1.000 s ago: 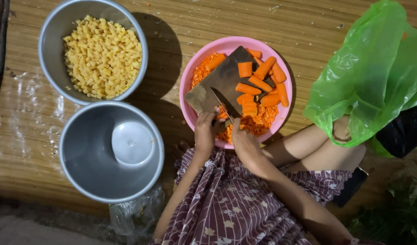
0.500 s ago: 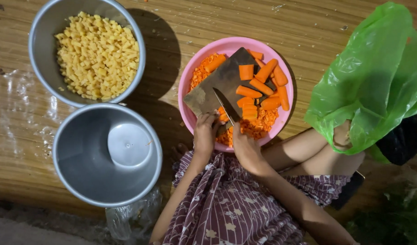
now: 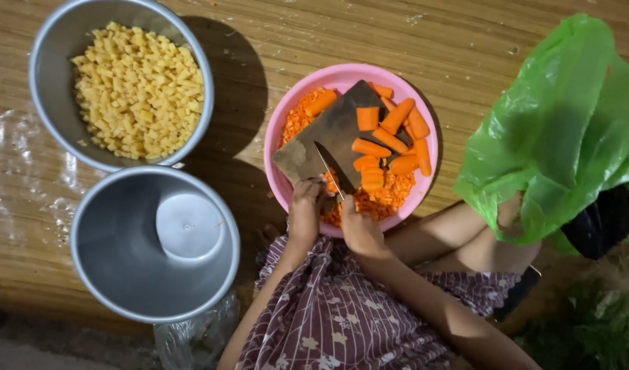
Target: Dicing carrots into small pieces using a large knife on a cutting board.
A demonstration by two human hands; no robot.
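In the head view, your right hand [image 3: 359, 229] is closed around the handle of a slim-bladed kitchen knife [image 3: 328, 168], fingers wrapped tight, with the blade reaching up across a dark, worn wooden chopping board [image 3: 328, 133]. Your left hand [image 3: 306, 209] sits just beside it at the board's near edge, fingers curled together over something small there; you cannot tell from here exactly what they pinch. The board lies tilted across a round pink plastic bowl [image 3: 281, 133], which rests on the wooden plank floor [image 3: 410, 34]. Thick orange carrot pieces [image 3: 390, 137] lie on the board's right half and against the bowl's rim, and finely diced orange carrot [image 3: 383, 195] fills the bowl beneath.

To your left stand two round metal basins: the far one [image 3: 51, 89] holds small yellow diced cubes [image 3: 140, 89], the near one [image 3: 116, 274] shows only its bare bottom. A crumpled green plastic bag [image 3: 568, 130] lies over your right knee.
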